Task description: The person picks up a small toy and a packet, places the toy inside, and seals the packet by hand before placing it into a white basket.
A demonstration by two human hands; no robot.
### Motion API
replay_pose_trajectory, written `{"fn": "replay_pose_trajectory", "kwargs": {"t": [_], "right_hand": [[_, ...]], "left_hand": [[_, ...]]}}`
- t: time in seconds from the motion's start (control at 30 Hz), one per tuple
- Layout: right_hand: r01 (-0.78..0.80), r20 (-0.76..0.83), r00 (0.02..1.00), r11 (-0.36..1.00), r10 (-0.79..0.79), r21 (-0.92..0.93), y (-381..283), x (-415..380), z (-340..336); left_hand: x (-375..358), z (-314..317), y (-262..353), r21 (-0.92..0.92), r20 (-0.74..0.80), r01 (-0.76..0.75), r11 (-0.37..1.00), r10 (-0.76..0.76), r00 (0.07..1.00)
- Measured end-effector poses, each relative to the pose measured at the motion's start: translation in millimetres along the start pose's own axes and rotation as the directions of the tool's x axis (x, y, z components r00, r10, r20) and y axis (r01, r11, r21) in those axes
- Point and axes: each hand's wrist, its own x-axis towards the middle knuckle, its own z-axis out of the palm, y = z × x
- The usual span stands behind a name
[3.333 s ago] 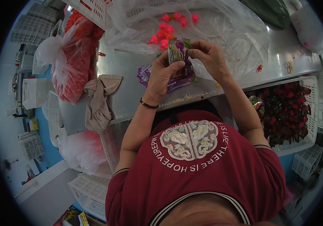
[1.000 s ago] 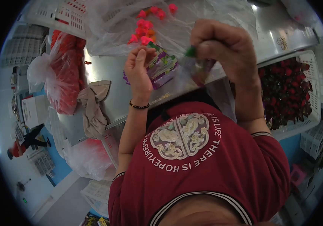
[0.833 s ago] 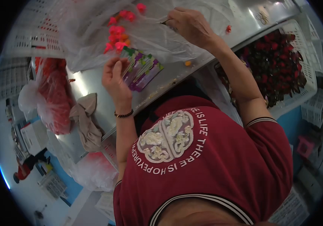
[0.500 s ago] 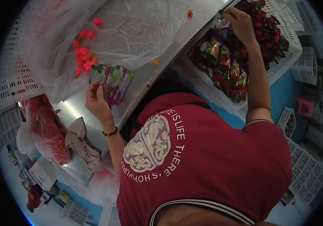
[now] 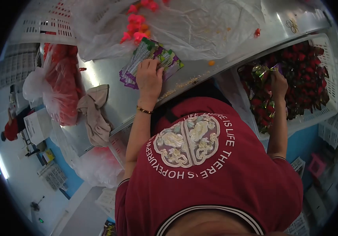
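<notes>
My left hand [image 5: 150, 76] lies over a fanned stack of purple-and-green printed packets [image 5: 171, 62] on the metal table, its bent fingers and thumb gripping them. The packets stick out on both sides of the hand. My right hand [image 5: 279, 85] is over the white basket [image 5: 330, 49] on the right, fingers closed at a shiny green-and-purple packet [image 5: 261, 72]. Around that hand, the basket is filled with dark red items [image 5: 300, 74] in glossy wrapping, some bearing green and purple printing.
Bright pink and orange plastic pieces [image 5: 135, 24] lie on a clear plastic sheet [image 5: 200, 29]. Nearer the table's left end are a beige cloth [image 5: 96, 114] and a tied bag of red items [image 5: 60, 86]. Rubber bands [image 5: 292, 25] sit at the far right. Another person [image 5: 10, 128] is far left.
The view has swung, shifting the table and basket across the picture. My left hand now lies farther over the packets, which are fanned differently. My right hand has come from the basket's edge to over its contents.
</notes>
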Motion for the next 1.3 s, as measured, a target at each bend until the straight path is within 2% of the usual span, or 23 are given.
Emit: {"fn": "replay_pose_trajectory", "kwargs": {"t": [0.03, 0.07, 0.13, 0.17, 0.23, 0.3, 0.37, 0.4, 0.47, 0.5, 0.57, 0.6, 0.63, 0.67, 0.7, 0.77, 0.8, 0.87, 0.9, 0.97, 1.13, 1.23, 1.3], "right_hand": [[-0.036, 0.120, 0.992, 0.999, 0.039, -0.026, -5.4, 6.1, -11.2], [-0.025, 0.115, 0.993, 0.999, 0.027, -0.020, -12.6, 13.8, -23.1], [-0.004, 0.461, 0.881, 0.975, 0.110, -0.224, -43.2, 35.8, -50.0], [0.007, 0.454, 0.886, 0.976, 0.095, -0.216, -64.1, 48.8, -63.3], [0.004, 0.201, 0.979, 0.991, -0.031, 0.133, -117.6, 70.7, -82.3], [0.103, 0.092, 0.981, 0.867, -0.168, 0.487, -169.2, 96.9, -79.6], [0.119, 0.137, 0.942, 0.683, -0.308, 0.720, -229.6, 124.9, -67.0], [0.203, 0.147, 0.891, 0.666, -0.430, 0.718, -259.4, 141.1, -56.7], [0.416, -0.041, 0.823, 0.552, -0.566, 0.723, -320.1, 167.2, -23.5], [0.544, -0.192, 0.776, 0.483, -0.601, 0.686, -350.3, 176.1, -15.0], [0.710, -0.370, 0.677, 0.433, -0.636, 0.555, -403.1, 192.3, 18.3], [0.703, -0.359, 0.681, 0.432, -0.638, 0.566, -417.6, 195.6, 33.4], [0.771, -0.407, 0.632, 0.479, -0.660, 0.420, -428.5, 196.8, 44.2], [0.816, -0.445, 0.576, 0.516, -0.685, 0.261, -432.1, 195.5, 54.9], [0.810, -0.436, 0.585, 0.521, -0.684, 0.269, -428.5, 193.8, 53.0], [0.702, -0.162, 0.690, 0.598, -0.705, 0.386, -413.1, 197.2, 47.3], [0.699, -0.153, 0.691, 0.601, -0.706, 0.388, -401.4, 194.8, 49.3], [0.664, -0.292, 0.747, 0.645, -0.597, 0.378, -371.8, 192.6, 51.1], [0.661, -0.290, 0.750, 0.649, -0.595, 0.377, -359.9, 188.5, 45.3], [0.524, -0.280, 0.847, 0.620, -0.452, 0.584, -339.0, 176.6, 26.0], [0.585, -0.291, 0.808, 0.633, -0.513, 0.508, -313.7, 155.0, 22.0], [0.574, -0.239, 0.810, 0.637, -0.536, 0.514, -309.9, 149.9, 13.4], [0.565, -0.224, 0.810, 0.618, -0.542, 0.547, -309.6, 148.6, 9.9]], "left_hand": [[0.5, 0.0, 0.8, 0.010, -0.012, 0.009, 1.000, -0.009, 1.000], [1.2, 0.2, 1.5, 0.024, 0.000, 0.025, 0.999, -0.025, 1.000], [3.4, 1.9, 4.2, 0.043, -0.001, 0.050, 0.998, -0.050, 0.999], [5.7, 2.5, 5.5, 0.066, 0.014, 0.066, 0.996, -0.067, 0.998], [12.1, 2.5, 5.9, 0.102, 0.012, 0.077, 0.992, -0.078, 0.997], [14.6, 3.2, 6.9, 0.120, 0.040, 0.079, 0.990, -0.084, 0.996], [17.2, 1.9, 9.0, 0.121, 0.031, 0.054, 0.991, -0.058, 0.998], [17.9, 2.3, 9.0, 0.117, 0.044, 0.035, 0.993, -0.041, 0.998], [18.0, 9.9, 6.2, 0.148, 0.021, 0.026, 0.989, -0.029, 0.999], [17.0, 12.0, 5.0, 0.173, 0.008, 0.015, 0.985, -0.017, 1.000], [18.2, 8.1, 8.2, 0.168, 0.006, 0.024, 0.985, -0.025, 1.000], [17.6, 7.1, 10.0, 0.159, 0.005, 0.023, 0.987, -0.025, 1.000], [16.7, 8.0, 9.4, 0.158, 0.020, 0.028, 0.987, -0.032, 0.999], [17.3, 9.5, 7.6, 0.161, -0.003, 0.015, 0.987, -0.015, 1.000], [17.5, 10.7, 6.2, 0.162, -0.027, 0.001, 0.987, 0.003, 1.000], [18.5, 11.3, 4.9, 0.170, -0.011, -0.002, 0.986, 0.004, 1.000], [18.0, 11.9, 4.2, 0.183, -0.003, -0.007, 0.983, 0.008, 1.000], [18.8, 14.4, 1.6, 0.193, -0.011, -0.014, 0.981, 0.017, 1.000], [19.7, 15.5, 0.8, 0.207, -0.025, -0.018, 0.978, 0.024, 0.999], [23.5, 17.1, 0.2, 0.208, -0.026, -0.001, 0.978, 0.007, 1.000], [29.0, 21.3, 1.8, 0.257, -0.038, -0.003, 0.966, 0.013, 0.999], [27.5, 16.8, 1.3, 0.185, -0.011, 0.073, 0.980, -0.072, 0.997], [21.0, 7.4, 2.9, 0.015, -0.025, 0.115, 0.993, -0.115, 0.993]]}}
